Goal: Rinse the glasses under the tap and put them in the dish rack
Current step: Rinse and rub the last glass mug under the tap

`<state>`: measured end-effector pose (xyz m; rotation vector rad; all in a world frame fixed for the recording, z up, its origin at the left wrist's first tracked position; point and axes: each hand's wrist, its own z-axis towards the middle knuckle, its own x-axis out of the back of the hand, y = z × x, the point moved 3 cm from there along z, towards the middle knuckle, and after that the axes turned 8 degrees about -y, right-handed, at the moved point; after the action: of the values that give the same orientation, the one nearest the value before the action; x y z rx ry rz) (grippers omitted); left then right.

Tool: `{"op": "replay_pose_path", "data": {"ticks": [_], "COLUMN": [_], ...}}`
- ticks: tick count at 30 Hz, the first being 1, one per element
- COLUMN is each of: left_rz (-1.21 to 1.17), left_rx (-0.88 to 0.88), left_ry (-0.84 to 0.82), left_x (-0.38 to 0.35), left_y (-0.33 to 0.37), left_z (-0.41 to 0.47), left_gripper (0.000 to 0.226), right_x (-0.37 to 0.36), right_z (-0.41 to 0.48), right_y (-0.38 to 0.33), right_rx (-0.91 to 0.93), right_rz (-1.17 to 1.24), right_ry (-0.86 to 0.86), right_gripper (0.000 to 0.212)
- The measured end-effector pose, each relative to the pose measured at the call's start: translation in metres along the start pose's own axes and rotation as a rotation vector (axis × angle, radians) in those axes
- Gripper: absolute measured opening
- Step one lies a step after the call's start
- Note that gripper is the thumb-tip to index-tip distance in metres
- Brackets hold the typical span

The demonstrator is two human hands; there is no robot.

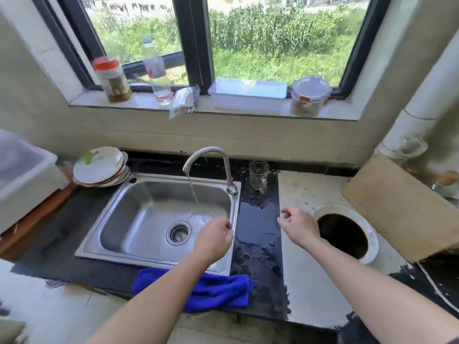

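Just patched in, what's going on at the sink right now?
A person stands at the sink with the tap running. Both hands are empty, with loosely curled fingers: the left hand is over the sink's right rim, the right hand over the wet counter. One glass mug stands upright on the counter right of the tap, untouched.

We are looking at a bright blue cloth (198,291), a black counter (258,234) mottled with wet patches, a silver-grey steel sink (129,219) and tap (224,157), and a clear, colourless glass mug (258,173). We are seeing white plates (99,166) carrying a green leaf print (only the top one is showing it), a jar (115,83) wearing a red lid (105,63) over yellow-brown contents, a white box (248,98) and a black window frame (196,45). We are also noting a pale tan board (402,209) and green plants (273,28) outside.
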<state>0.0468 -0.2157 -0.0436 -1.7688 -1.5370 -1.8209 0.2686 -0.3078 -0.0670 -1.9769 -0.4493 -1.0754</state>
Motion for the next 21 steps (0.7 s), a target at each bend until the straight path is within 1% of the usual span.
{"op": "replay_pose_path", "data": {"ticks": [4, 8, 11, 13, 17, 18, 21], "left_rz": [-0.055, -0.114, -0.139, -0.146, -0.147, -0.144, -0.145], "left_rx": [0.092, 0.142, 0.148, 0.152, 0.149, 0.143, 0.153], "left_ry": [0.005, -0.037, -0.086, -0.114, -0.181, -0.197, -0.226], "left_x": [0.009, 0.017, 0.020, 0.019, 0.011, 0.010, 0.008], "left_y": [-0.041, -0.080, -0.109, -0.127, -0.155, -0.160, -0.171], "left_z": [0.023, 0.048, 0.069, 0.083, 0.105, 0.109, 0.120], "left_gripper": [0.010, 0.012, 0.014, 0.015, 0.016, 0.016, 0.015], "right_x": [-0.009, -0.017, -0.018, -0.019, -0.036, -0.041, -0.045], "right_z": [0.063, 0.120, 0.159, 0.182, 0.212, 0.216, 0.210], "right_y": [-0.028, -0.050, -0.061, -0.062, -0.047, -0.042, -0.041], "right_rx": [-0.040, -0.169, -0.255, -0.359, -0.530, -0.557, -0.587], "right_rz": [0.023, 0.125, 0.192, 0.229, 0.309, 0.336, 0.427], "right_ry": [-0.036, -0.016, 0.057, 0.099, 0.076, 0.075, 0.108], "right_gripper": [0.036, 0.034, 0.044, 0.052, 0.060, 0.059, 0.045]}}
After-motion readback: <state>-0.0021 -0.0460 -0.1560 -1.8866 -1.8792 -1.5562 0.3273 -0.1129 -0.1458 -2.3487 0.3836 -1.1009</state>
